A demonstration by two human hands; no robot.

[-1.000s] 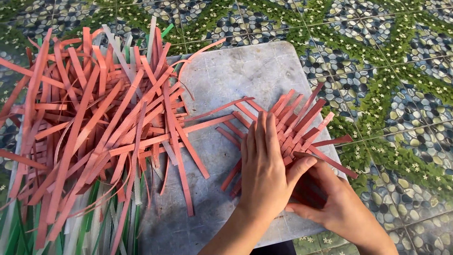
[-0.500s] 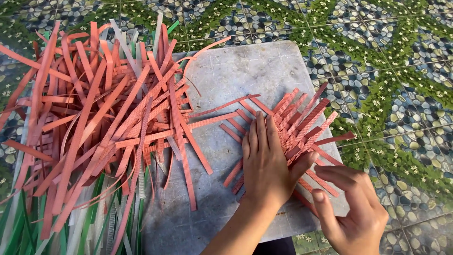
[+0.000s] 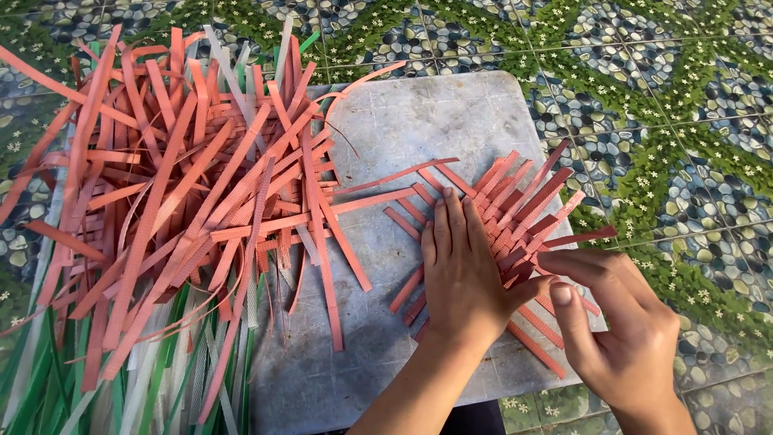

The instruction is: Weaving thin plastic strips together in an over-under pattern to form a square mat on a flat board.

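Head view: the left hand (image 3: 461, 270) lies flat, fingers together, pressing down the woven strip piece (image 3: 515, 213) at about 3 o'clock on the grey board (image 3: 403, 121); it has not shifted since a second ago; the right hand (image 3: 620, 326), then tucked under the left at the weave's 5 o'clock edge, has drawn back and now hovers with fingers loosely curled and empty, fingertips just beside the strip ends; the loose pile of salmon strips (image 3: 177, 201) lies at 9 o'clock, untouched; so the weave is pinned while the working hand is free.

Two hands, left hand (image 3: 461, 278) and right hand (image 3: 620, 338), one grey board (image 3: 419, 121), one woven patch (image 3: 515, 217), strips (image 3: 185, 201) beyond counting.
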